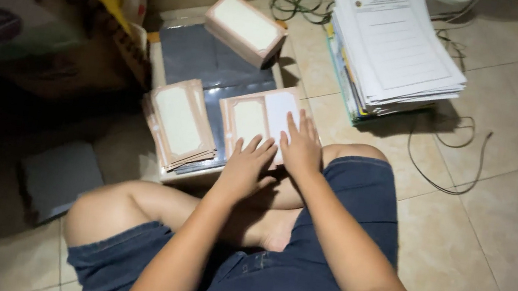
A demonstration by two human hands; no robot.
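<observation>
A flat pink-bordered card with a cream window and a white flap (261,120) lies on a dark grey plastic sheet (207,58) under both hands. The right hand (301,146) rests flat on the white flap, fingers together and extended; the left hand (247,166) lies just beside it, fingers slightly spread on the card's near edge. This looks like the pressing-down stage of folding or sealing; a firm, even slide along the flap would seem to be called for. Left of the left hand sits a fanned stack of matching cards (178,123); beyond the fingertips, a bundled block of them (245,27); beyond the right hand, a tall pile of white printed papers (395,50).
</observation>
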